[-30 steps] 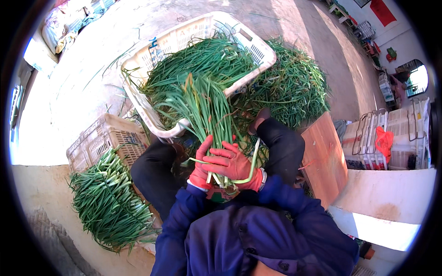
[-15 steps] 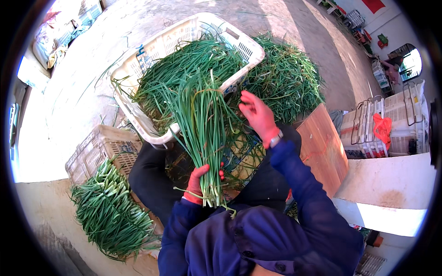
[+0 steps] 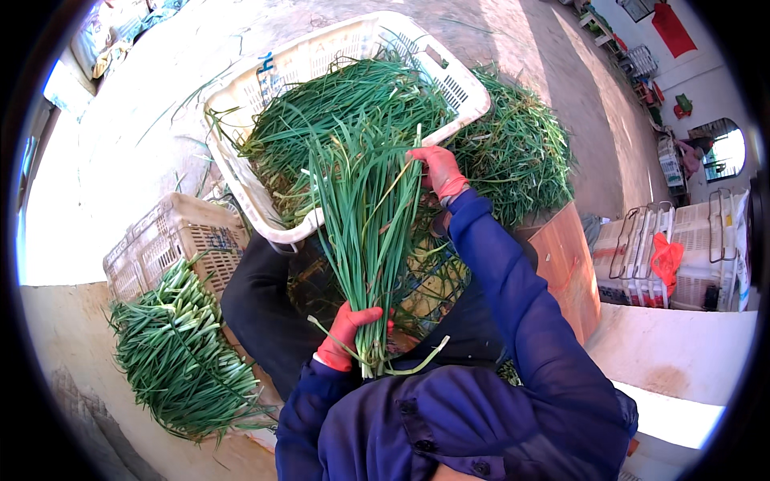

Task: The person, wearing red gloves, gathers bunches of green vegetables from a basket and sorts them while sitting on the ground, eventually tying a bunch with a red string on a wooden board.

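Note:
My left hand point(image 3: 345, 337), in a red glove, is wrapped around the lower end of a bunch of garlic chives point(image 3: 361, 232). Its pale stem ends point toward me and the green leaves fan out away from me. My right hand point(image 3: 439, 171), also red-gloved, is closed at the bunch's upper right side. Its fingertips pinch a yellowish leaf point(image 3: 396, 186) that runs slantwise over the green ones. A loose pale stem point(image 3: 421, 362) sticks out to the right below my left hand.
Beyond the bunch stands a white plastic crate point(image 3: 265, 232) holding more chives. A heap of greens point(image 3: 521, 152) lies to its right. At left, trimmed chives point(image 3: 184, 361) lie beside an upturned crate point(image 3: 176, 240). A wooden board point(image 3: 565, 268) leans at right, near stacked crates point(image 3: 626, 248).
My right hand has moved in from open air to the bunch's upper right side and closed on a yellowish leaf. My left hand keeps its hold; the leaves have spread wider.

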A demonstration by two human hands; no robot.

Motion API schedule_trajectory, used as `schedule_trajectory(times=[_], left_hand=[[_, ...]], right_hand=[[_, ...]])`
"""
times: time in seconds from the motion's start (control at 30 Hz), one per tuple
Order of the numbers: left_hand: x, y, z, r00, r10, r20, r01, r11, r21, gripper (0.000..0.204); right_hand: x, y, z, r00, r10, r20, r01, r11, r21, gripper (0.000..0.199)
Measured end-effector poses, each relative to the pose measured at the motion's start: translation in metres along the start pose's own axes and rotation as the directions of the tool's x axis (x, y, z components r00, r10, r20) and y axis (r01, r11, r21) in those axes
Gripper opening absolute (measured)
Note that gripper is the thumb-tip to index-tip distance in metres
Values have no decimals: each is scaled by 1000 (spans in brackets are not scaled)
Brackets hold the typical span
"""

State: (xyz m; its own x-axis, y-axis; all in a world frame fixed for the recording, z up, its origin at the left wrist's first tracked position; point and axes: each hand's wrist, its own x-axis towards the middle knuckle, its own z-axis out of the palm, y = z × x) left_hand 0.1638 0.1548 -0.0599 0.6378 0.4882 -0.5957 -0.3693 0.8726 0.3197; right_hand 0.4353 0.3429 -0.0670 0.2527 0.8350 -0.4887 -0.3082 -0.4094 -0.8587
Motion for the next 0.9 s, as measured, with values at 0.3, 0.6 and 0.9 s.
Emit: schedule_trajectory(times=[0.3, 0.6, 0.9], left_hand=[[15, -3, -4, 994, 105, -9, -104, 993, 59, 43], [17, -13, -4, 999, 40, -28, -35, 989, 145, 39], [18, -18, -4, 998, 64, 17, -67, 974, 216, 44]], right_hand=[[13, -53, 11, 987, -158, -36, 158, 987, 9, 10], [-7, -177, 54, 896, -393, 207, 391, 477, -787, 34], [-9, 18, 154, 810, 81, 581, 579, -272, -769, 30]])
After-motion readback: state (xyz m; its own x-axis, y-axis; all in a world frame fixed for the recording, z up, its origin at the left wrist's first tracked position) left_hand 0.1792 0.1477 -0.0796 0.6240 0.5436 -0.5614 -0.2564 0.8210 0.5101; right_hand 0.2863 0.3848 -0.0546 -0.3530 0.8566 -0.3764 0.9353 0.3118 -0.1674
